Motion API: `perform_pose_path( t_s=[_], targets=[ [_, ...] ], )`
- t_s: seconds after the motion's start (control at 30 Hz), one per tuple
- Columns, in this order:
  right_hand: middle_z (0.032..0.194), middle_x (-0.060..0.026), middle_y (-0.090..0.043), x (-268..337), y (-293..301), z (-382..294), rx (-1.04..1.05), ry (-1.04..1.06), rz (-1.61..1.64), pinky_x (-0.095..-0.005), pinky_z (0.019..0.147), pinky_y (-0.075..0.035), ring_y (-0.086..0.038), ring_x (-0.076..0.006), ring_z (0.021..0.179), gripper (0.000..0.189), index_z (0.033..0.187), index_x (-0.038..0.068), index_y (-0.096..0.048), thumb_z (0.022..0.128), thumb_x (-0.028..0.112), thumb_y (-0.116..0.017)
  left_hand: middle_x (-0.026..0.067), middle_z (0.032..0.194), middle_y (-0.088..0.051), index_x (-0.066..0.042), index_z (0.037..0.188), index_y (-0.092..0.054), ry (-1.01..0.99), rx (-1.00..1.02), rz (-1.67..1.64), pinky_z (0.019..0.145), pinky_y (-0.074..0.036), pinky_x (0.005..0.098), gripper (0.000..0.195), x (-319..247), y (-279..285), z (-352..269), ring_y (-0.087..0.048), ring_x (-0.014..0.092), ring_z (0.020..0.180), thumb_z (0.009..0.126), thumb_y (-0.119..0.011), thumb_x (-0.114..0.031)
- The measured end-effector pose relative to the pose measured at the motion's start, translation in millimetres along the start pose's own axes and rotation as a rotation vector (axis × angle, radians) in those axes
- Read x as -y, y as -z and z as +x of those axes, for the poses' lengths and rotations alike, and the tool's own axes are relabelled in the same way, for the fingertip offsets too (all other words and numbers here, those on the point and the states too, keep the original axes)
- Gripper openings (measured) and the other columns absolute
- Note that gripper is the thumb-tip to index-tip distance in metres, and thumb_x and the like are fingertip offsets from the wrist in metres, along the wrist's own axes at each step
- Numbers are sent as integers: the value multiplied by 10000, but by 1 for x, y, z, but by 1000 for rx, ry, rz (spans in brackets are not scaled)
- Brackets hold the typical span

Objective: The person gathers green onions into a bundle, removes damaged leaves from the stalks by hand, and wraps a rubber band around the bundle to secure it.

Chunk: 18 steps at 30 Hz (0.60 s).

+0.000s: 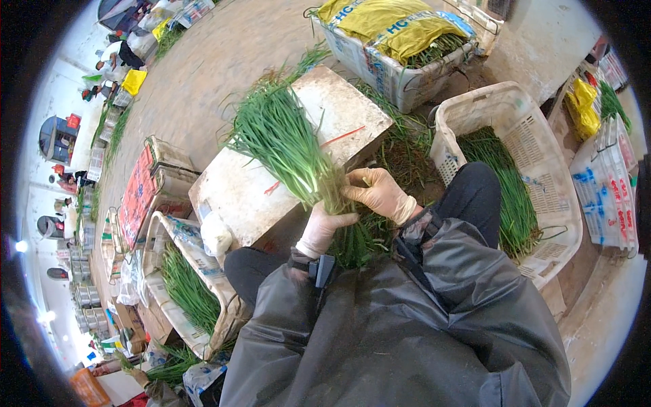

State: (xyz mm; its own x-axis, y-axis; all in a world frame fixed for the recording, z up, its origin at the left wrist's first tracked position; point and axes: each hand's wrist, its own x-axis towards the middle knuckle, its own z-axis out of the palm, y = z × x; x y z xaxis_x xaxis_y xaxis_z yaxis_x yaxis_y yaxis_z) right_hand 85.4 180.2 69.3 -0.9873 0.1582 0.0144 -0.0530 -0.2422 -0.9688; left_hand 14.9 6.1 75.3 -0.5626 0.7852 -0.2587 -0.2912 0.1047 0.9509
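Note:
A bunch of long green leafy stalks, like garlic chives [285, 142], lies across a dirty white board [244, 198], its root ends towards me. My left hand [325, 229], in a pale glove, grips the bunch near its root end. My right hand [379, 193], gloved too, is beside the roots with thumb and forefinger pinched together, on thin stalks or root strands too small to tell. A red tie [344, 136] lies on the board, partly under the bunch; a red end shows at the other side. Loose greens and trimmings [407, 157] lie below the board.
At my right stands a white plastic basket [554, 152] with greens; another basket [196, 274] of greens is at my left. A crate [356, 61] under a yellow sack stands ahead. A white bag [216, 234] touches the board. A co-worker's hand [137, 375] shows at lower left.

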Motion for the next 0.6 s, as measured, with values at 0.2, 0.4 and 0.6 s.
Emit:
perform_pose_path(
  t_s=[0.2, 0.4, 0.6],
  targets=[
    [926, -7, -711, 2, 8, 2, -68, -18, -69, -247, 778, -496, -613, -83, 848, 192, 1036, 1, -726, 927, 158, -742, 21, 1115, -661, -38, 1259, -594, -49, -102, -313, 933, -482, 333, 444, 5, -5, 0, -619, 182, 1021, 858, -742, -158],
    [776, 44, -644, 17, 20, -1, -251, -27, 68, -182, 569, -410, -540, -26, 659, 131, 947, 37, -713, 925, 162, -744, 62, 870, -673, -30, 1066, -631, 32, -175, -421, 790, -523, 345, 215, 20, 19, 8, -647, 202, 828, 934, -661, -197],
    [834, -15, -679, 27, 54, 5, -568, 90, 4, -253, 650, -482, -581, -87, 735, 215, 908, 41, -670, 1014, 217, -609, 61, 841, -677, -34, 1009, -662, 55, -345, -388, 723, -537, 332, 180, 26, 40, 10, -655, 201, 749, 936, -682, -197]
  ],
)
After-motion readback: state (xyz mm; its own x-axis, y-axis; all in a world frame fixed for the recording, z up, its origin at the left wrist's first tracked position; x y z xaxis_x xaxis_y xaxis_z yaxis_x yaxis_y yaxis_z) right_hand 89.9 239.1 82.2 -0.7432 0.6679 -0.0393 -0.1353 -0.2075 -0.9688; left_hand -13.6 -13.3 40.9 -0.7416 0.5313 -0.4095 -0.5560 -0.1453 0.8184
